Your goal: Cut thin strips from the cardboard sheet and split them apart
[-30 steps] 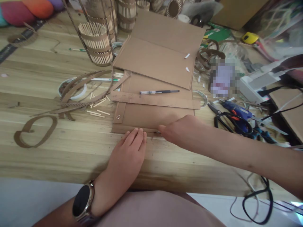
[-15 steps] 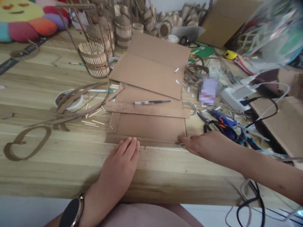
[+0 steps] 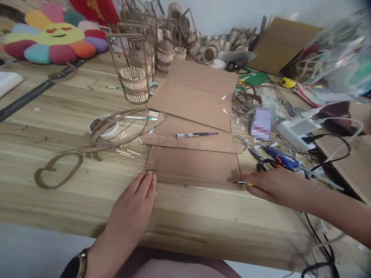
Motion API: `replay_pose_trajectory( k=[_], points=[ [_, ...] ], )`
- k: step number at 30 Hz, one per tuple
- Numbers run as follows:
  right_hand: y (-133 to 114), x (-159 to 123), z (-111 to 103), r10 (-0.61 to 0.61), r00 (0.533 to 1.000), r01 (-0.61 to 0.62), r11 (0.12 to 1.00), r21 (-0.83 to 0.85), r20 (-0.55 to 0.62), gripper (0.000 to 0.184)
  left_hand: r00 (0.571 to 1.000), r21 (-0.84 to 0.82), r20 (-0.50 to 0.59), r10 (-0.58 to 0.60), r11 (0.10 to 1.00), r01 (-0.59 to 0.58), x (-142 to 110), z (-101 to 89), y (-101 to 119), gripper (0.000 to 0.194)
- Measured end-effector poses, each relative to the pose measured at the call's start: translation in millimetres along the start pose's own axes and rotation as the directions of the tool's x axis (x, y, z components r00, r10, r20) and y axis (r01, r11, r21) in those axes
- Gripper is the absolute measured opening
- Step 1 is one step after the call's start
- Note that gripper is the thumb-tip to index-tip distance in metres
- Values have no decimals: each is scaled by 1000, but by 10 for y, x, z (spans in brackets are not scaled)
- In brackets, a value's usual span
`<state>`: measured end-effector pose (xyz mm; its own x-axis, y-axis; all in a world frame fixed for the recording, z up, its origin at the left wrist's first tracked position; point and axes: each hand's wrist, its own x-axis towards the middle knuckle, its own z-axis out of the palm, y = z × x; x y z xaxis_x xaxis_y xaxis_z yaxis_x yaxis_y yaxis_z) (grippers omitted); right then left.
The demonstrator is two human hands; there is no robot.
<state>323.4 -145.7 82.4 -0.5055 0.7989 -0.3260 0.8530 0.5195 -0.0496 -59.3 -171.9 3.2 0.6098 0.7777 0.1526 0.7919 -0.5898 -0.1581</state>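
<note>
A flat cardboard sheet (image 3: 194, 164) lies on the table in front of me. My left hand (image 3: 136, 197) rests by its front left corner, fingers stretched and lying flat, fingertips at the cardboard edge. At the front right corner my right hand (image 3: 266, 183) is closed on a small utility knife (image 3: 240, 182). Its metal tip points left along the front strip of the sheet, and a bit of yellow shows; the rest is hidden in the fingers. Across the sheet lies a cardboard strip (image 3: 191, 144). A pen (image 3: 197, 134) lies just behind that strip, and a second cardboard piece (image 3: 194, 92) overlaps the back.
Scissors (image 3: 257, 158), a blue glue gun (image 3: 282, 156) and a white power strip (image 3: 295, 133) crowd the right side. Curled cardboard strips (image 3: 59, 170) and small sticks (image 3: 127, 152) lie left. Small stick baskets (image 3: 135, 85) stand behind, near a flower cushion (image 3: 60, 36).
My left hand has slid left along the cardboard's front edge to its corner. The utility knife in my right hand shows more clearly now. The camera view has shifted, so the table appears further right.
</note>
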Motion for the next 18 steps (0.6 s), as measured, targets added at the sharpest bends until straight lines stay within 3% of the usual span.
replay_pose_trajectory(
  k=[5, 9, 14, 18],
  points=[
    [-120, 90, -158, 177, 984, -177, 977, 120, 7, 42, 999, 24, -24, -42, 999, 42, 71, -76, 68, 42],
    [-547, 526, -264, 18, 996, -22, 998, 54, 88, 38, 999, 30, -27, -34, 999, 35, 90, -83, 110, 39],
    [-1149, 1094, -393, -21, 972, 47, 993, -109, 233, 27, 998, 55, 27, -62, 997, 61, 86, -142, 182, 45],
    [-1313, 1252, -388, -57, 973, 93, 984, -153, 223, 19, 995, 55, 18, -95, 994, 93, 88, -173, 211, 45]
  ],
)
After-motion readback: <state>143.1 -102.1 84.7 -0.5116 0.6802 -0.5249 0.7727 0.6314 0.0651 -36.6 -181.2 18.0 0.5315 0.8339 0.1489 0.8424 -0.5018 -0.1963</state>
